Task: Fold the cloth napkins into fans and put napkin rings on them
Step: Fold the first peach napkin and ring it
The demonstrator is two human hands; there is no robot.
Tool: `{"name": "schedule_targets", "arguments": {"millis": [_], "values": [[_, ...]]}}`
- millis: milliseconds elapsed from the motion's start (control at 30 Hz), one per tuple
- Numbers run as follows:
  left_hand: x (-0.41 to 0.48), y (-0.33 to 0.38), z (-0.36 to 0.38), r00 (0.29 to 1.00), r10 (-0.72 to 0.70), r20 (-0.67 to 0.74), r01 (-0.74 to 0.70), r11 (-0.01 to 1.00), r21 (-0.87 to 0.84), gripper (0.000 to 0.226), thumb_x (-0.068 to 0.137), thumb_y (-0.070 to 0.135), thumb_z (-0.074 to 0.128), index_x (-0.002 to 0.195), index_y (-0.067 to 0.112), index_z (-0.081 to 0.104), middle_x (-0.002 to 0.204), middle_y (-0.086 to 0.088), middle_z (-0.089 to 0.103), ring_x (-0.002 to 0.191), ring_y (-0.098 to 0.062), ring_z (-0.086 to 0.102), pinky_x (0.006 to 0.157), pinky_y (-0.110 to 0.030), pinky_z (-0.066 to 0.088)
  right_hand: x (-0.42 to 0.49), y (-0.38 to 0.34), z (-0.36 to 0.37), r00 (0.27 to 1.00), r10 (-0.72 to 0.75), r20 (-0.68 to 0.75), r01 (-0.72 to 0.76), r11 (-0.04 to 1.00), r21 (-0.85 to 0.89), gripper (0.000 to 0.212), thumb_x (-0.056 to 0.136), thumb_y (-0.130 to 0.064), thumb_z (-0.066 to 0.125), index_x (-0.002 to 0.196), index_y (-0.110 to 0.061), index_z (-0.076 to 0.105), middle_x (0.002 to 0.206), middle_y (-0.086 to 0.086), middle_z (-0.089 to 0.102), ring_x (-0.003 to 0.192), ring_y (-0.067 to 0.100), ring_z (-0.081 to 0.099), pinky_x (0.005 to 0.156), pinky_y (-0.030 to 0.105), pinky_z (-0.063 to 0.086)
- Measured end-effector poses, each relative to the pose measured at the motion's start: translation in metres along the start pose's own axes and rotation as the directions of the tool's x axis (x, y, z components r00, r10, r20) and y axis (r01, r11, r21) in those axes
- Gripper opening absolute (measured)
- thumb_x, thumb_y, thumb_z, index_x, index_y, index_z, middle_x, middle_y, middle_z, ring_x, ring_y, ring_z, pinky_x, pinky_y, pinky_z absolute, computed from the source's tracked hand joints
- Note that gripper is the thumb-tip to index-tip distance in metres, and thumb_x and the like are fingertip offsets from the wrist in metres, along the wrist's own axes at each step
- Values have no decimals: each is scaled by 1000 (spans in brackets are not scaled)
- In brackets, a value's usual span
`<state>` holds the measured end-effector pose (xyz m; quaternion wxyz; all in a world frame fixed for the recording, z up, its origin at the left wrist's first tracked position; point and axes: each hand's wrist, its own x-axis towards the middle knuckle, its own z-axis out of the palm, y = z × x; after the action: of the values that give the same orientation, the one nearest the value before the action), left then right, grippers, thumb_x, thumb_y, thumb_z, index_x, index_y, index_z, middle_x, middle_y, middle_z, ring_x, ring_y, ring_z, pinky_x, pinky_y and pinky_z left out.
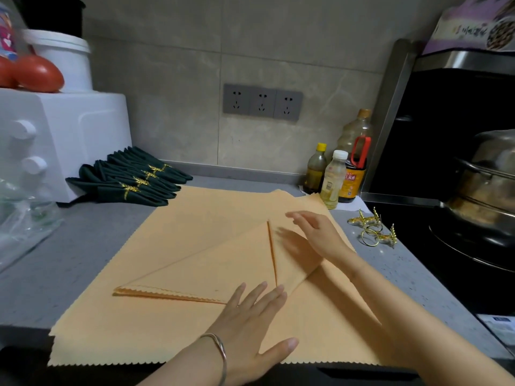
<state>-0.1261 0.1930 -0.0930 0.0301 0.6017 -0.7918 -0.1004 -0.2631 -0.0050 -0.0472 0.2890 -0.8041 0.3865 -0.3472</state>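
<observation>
An orange napkin [211,271], folded into a triangle with a flap turned over along its right side, lies on a stack of flat orange napkins [178,218] on the grey counter. My left hand [250,330] lies flat with spread fingers on the triangle's lower right corner. My right hand [315,232] presses its straight fingers on the turned flap. Several gold napkin rings [372,229] lie on the counter to the right. Several dark green folded napkins [131,179] with gold rings lie at the back left.
A white oven [55,140] stands at the left with tomatoes and a white bucket on top. Bottles [337,174] stand at the back right. A black hob with a steel pot [485,185] is at the right. Clear plastic bags lie at the far left.
</observation>
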Motion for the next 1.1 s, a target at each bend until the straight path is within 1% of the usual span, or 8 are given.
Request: {"name": "schedule_targets", "arguments": {"millis": [167, 267, 433, 767, 867, 933, 1033, 1100], "values": [[-2, 2, -1, 1000, -1, 10, 1, 1000, 0, 96, 68, 78, -7, 151, 29, -12, 155, 21, -18, 139, -1, -28, 117, -36, -15, -100, -14, -17, 940, -64, 334, 133, 973, -189, 47, 96, -43, 27, 138, -32, 45, 142, -28, 34, 131, -17, 23, 111, 8, 14], [-2, 3, -2, 1000, 4, 14, -4, 1000, 2, 99, 66, 79, -9, 150, 29, -13, 155, 19, -18, 139, -1, -27, 118, -36, -13, -130, -11, -15, 866, -43, 498, 224, 925, -308, 49, 99, -45, 19, 147, -37, 24, 149, -34, 12, 136, -18, -2, 112, 11, -5], [-2, 4, -3, 1000, -5, 25, 4, 1000, 14, 99, 66, 80, -8, 151, 28, -12, 155, 19, -19, 140, -2, -27, 118, -35, -13, -132, -3, -15, 828, -3, 561, 257, 890, -375, 49, 100, -46, 16, 149, -38, 12, 152, -32, 2, 136, -17, -10, 113, 17, -11], [-2, 5, -2, 1000, -15, 17, 14, 999, 36, 101, 66, 80, -7, 152, 26, -7, 157, 16, -14, 143, -6, -20, 119, -35, -10, -87, 48, -41, 904, 178, 387, 32, 878, -478, 49, 102, -44, 17, 150, -34, 15, 154, -25, 9, 142, -6, -2, 111, 18, -7], [-2, 6, -5, 999, -21, 25, 20, 999, 27, 84, 83, 73, 4, 152, 26, -8, 158, 15, -14, 143, -5, -20, 119, -33, -9, -81, 54, -39, 920, 183, 346, 6, 877, -480, 49, 102, -43, 19, 150, -31, 19, 156, -20, 12, 144, -1, 0, 113, 22, -5], [-6, 4, -9, 1000, -28, -12, 28, 1000, -5, 70, 95, 60, 12, 151, 25, -11, 158, 13, -14, 143, -4, -19, 119, -30, -8, -84, 44, -33, 936, 146, 319, 35, 866, -498, 48, 102, -41, 24, 148, -27, 26, 156, -14, 19, 144, 2, 6, 116, 25, 0], [-14, -7, -16, 993, -108, -43, 108, 994, 7, 65, 98, 54, 11, 151, 24, -12, 158, 12, -15, 144, -8, -19, 119, -30, -8, -103, 15, -16, 949, -65, 309, 198, 883, -425, 35, 100, -37, 37, 130, -23, 50, 137, -6, 52, 131, 12, 40, 115, 34, 22], [-18, -14, -18, 988, -154, 9, 154, 988, 12, 62, 99, 52, 9, 153, 25, -5, 158, 11, -13, 145, -9, -16, 119, -32, -8, -119, -6, 0, 932, -149, 330, 264, 902, -340, 34, 98, -40, 43, 127, -28, 55, 128, -16, 58, 119, 0, 49, 115, 21, 21]]}}
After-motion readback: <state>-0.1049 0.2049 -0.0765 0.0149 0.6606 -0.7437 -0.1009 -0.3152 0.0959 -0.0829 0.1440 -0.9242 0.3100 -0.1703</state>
